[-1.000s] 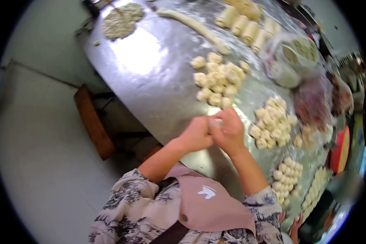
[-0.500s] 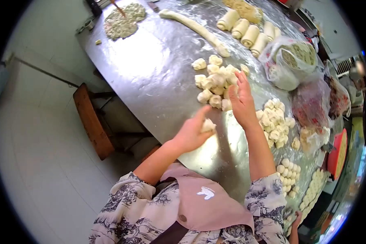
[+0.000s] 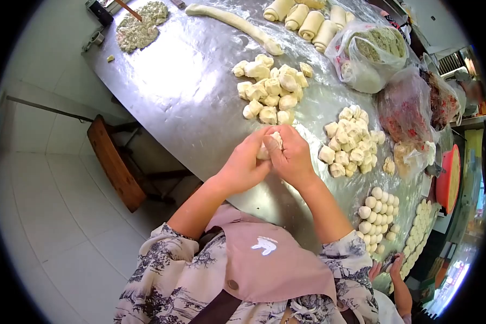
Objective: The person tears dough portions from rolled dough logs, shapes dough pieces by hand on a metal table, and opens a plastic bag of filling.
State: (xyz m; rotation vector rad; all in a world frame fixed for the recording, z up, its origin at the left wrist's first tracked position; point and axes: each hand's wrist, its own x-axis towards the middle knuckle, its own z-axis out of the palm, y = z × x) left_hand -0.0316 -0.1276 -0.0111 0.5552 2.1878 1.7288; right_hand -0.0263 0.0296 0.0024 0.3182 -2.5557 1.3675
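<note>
Between my two hands is a small piece of pale dough [image 3: 265, 152], partly covered by fingers. My left hand [image 3: 245, 163] wraps it from the left side. My right hand [image 3: 292, 156] closes over it from the right, thumb pressed on the dough. Both hands are just above the metal table, in front of a pile of folded dough pieces [image 3: 272, 86]. A second pile of dough pieces [image 3: 352, 141] lies to the right of my right hand.
A long dough rope [image 3: 235, 22] and several dough rolls [image 3: 311, 25] lie at the back. Flattened filling-like mash [image 3: 140, 29] is at the far left. Plastic bags [image 3: 370, 56] line the right. Rows of dough balls [image 3: 379, 216] sit near another person's hand [image 3: 396, 267]. A wooden stool [image 3: 113, 162] stands left.
My right hand has come down from the back pile to meet my left, and both now hold the dough piece. The view has shifted slightly. More of another person's hands shows at lower right.
</note>
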